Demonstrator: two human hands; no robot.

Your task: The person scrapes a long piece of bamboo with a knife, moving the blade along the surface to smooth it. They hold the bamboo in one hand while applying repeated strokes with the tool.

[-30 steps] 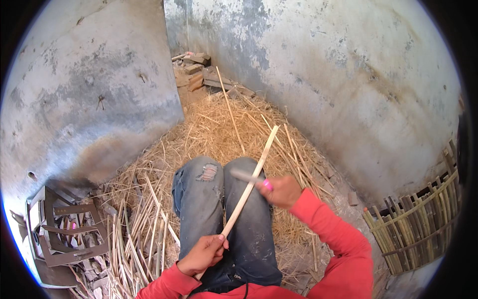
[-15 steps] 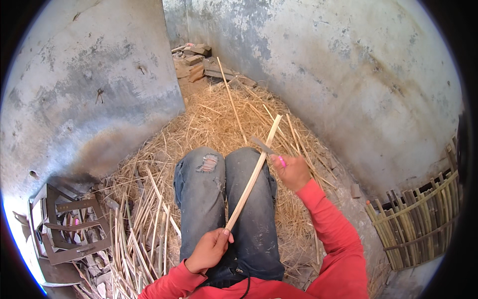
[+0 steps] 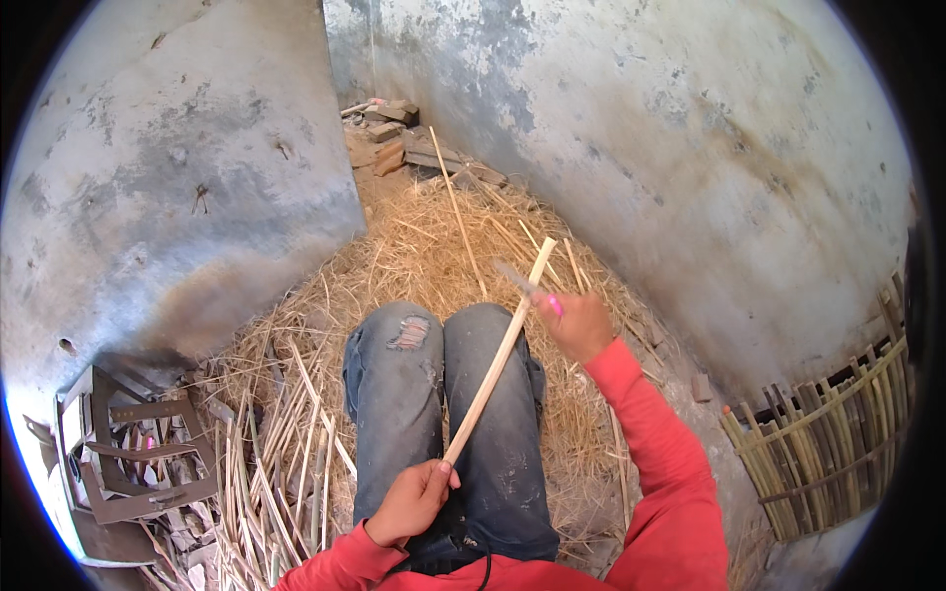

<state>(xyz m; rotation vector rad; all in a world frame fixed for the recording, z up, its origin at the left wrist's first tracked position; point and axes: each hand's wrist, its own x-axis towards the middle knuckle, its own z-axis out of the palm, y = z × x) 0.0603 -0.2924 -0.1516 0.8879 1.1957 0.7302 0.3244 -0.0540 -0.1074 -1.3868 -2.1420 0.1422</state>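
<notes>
Pale strip (image 3: 497, 364) is held near its lower end by left hand (image 3: 409, 502) at 6–7 o'clock: fingers wrapped round, thumb on top. Strip is slanted over right thigh, upper end pointed to 1 o'clock. Knife (image 3: 513, 277) is gripped by right hand (image 3: 579, 327) at 3–4 o'clock, fingers curled round handle, pink part visible. Blade is pointed to 10–11 o'clock and crossed with strip near its upper end; whether edge is touching cannot be told. Grey jeans (image 3: 394, 424) are torn at left knee. Floor at 12 o'clock is covered by straw-like shavings (image 3: 419, 231). Loose strips (image 3: 286, 483) are piled at 7–8 o'clock, brown frame (image 3: 148, 507) just beside. Slatted panel (image 3: 828, 453) is seen at 4 o'clock, bricks (image 3: 389, 131) at 11.
</notes>
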